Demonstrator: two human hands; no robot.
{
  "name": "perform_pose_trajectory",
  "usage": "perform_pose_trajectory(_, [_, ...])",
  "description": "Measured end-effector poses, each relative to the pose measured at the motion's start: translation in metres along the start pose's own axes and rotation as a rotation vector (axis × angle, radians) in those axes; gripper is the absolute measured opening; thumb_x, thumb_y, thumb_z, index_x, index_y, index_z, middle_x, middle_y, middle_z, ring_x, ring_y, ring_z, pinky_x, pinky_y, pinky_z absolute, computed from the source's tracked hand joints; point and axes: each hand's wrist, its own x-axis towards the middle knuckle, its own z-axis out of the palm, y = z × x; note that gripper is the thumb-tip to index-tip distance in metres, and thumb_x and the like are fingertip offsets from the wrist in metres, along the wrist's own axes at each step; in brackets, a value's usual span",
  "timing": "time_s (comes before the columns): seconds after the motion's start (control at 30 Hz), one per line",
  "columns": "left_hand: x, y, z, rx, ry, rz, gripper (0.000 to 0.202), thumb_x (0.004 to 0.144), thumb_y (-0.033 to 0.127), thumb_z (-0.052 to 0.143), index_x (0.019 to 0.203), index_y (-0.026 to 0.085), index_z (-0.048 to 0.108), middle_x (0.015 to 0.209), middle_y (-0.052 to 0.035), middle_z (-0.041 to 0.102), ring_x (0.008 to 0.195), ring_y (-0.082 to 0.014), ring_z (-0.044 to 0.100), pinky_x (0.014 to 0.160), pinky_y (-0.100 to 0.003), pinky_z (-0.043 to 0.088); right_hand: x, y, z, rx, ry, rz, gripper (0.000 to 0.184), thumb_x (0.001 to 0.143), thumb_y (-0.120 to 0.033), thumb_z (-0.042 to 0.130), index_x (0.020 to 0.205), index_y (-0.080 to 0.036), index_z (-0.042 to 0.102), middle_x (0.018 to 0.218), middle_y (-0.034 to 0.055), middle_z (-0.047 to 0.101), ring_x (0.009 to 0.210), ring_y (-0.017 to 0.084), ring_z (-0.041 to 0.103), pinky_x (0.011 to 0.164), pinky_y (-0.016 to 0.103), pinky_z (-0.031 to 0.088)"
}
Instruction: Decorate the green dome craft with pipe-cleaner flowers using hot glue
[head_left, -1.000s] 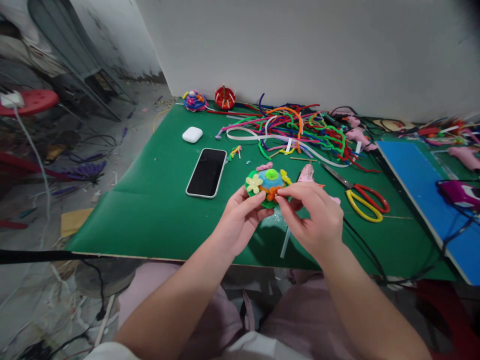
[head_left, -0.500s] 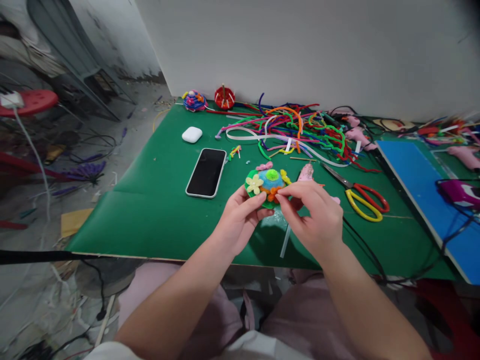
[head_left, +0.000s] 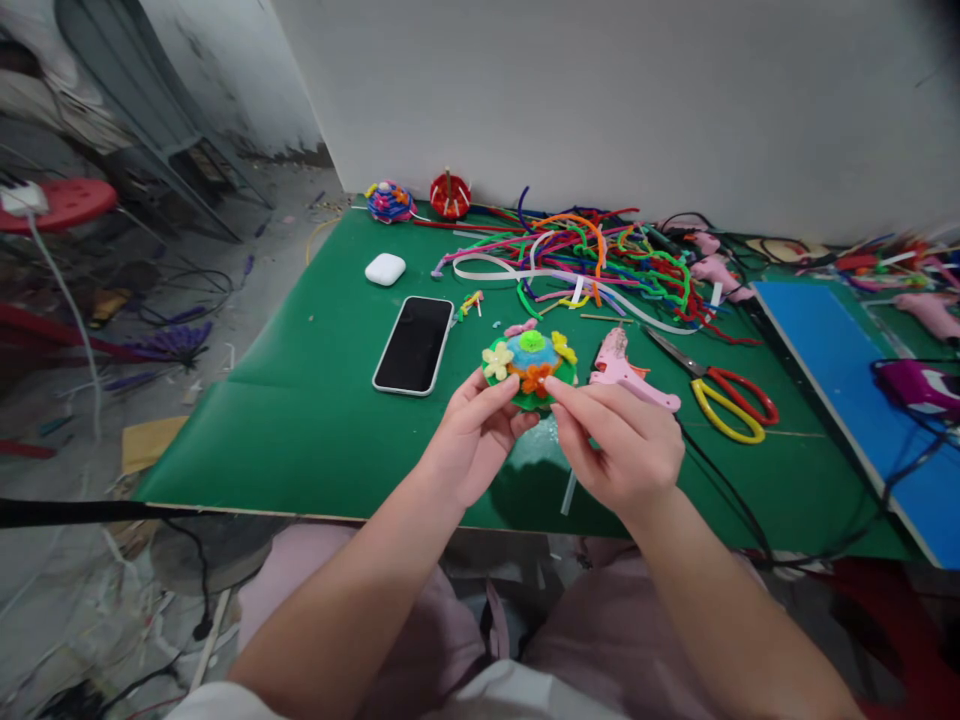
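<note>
My left hand (head_left: pixel 476 425) is closed on the left and front edge of a small fuzzy pipe-cleaner hat (head_left: pixel 536 355), held above the table. The hat has a green brim, a blue crown and a lime-green top. Around it sit a pale yellow flower (head_left: pixel 497 361), a yellow flower (head_left: pixel 564 348), a pink piece (head_left: pixel 521 327) at the back and an orange flower (head_left: pixel 534 379) in front. My right hand (head_left: pixel 619 440) has its fingers bent, the index fingertip pressed to the orange flower and the thumb just below by the brim. The hat's underside is hidden.
Right of the hat a pink glue gun (head_left: pixel 626 378) lies near scissors (head_left: pixel 712 390). A phone (head_left: pixel 413 345) and a white earbud case (head_left: pixel 385 269) lie left. Behind is a tangle of pipe cleaners (head_left: pixel 570 250); a blue board (head_left: pixel 840 380) lies at right.
The hat has shifted slightly left and tilted, showing more of its right side. My right index fingertip now presses the orange flower, and more of the glue gun shows.
</note>
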Motion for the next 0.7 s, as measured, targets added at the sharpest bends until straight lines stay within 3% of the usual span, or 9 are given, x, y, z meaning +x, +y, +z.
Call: perform_pose_trajectory(0.7, [-0.0005,-0.0017,-0.0007,0.060,-0.002,0.013,0.019,0.072,0.017,0.063,0.091,0.017,0.060,0.091,-0.0009,0.064,0.074,-0.0092,0.059,0.058,-0.018,0.047,-0.0027,0.0052,0.0026,-0.051,-0.015,-0.038,0.030,0.074,-0.014,0.060,0.103,-0.018,0.063,0.075,0.0028,0.067,0.062,0.011,0.060,0.058,0.021,0.046])
